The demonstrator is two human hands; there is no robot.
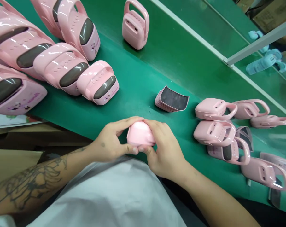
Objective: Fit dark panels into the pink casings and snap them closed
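My left hand [115, 138] and my right hand [161, 145] are both closed round a pink power bank [141, 134], close to my body at the table's near edge. Fingers press on its far side and both thumbs meet at its near side. Only its smooth, rounded pink surface shows between the hands; the rest of it is hidden. Just beyond my right hand lies a stack of curved panels [172, 99], pink at the edges and dark on the upper face.
Finished-looking pink power banks [99, 83] with handles and dark windows crowd the left. One more power bank [135, 30] stands at the back. Several others [215, 132] sit on the right. A metal rail [187, 30] crosses the green table [133, 91]; light-blue items [263, 63] lie beyond.
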